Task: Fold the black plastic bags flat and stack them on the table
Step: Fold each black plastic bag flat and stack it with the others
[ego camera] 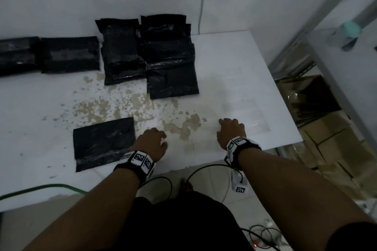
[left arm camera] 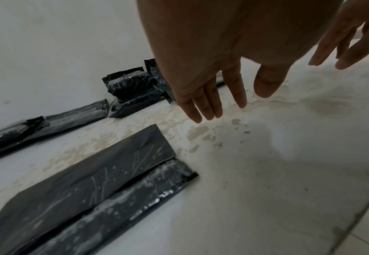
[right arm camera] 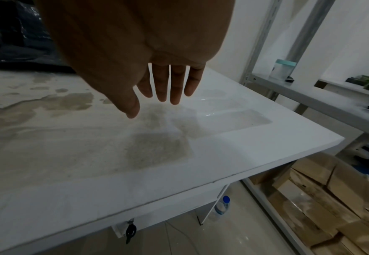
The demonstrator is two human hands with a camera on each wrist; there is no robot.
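Observation:
One folded black plastic bag (ego camera: 104, 143) (left arm camera: 87, 186) lies flat near the front of the white table (ego camera: 234, 71), just left of my left hand (ego camera: 155, 138) (left arm camera: 220, 103). That hand hovers over the bare tabletop, fingers straight, holding nothing. My right hand (ego camera: 230, 130) (right arm camera: 157, 101) hangs open above the table's right part, also empty. Two stacks of folded black bags (ego camera: 122, 51) (ego camera: 169, 55) (left arm camera: 133, 86) sit against the back wall. Two more folded bags (ego camera: 69, 54) (ego camera: 16, 55) (left arm camera: 48, 119) lie to their left.
The tabletop has worn brown patches (ego camera: 122, 104) in its middle. Its right edge (ego camera: 285, 108) drops to a floor with cardboard boxes (ego camera: 330, 142) (right arm camera: 323, 198). A metal shelf (right arm camera: 310, 93) with a teal-lidded jar (right arm camera: 283, 69) stands at right. Cables (ego camera: 163, 181) hang below the front edge.

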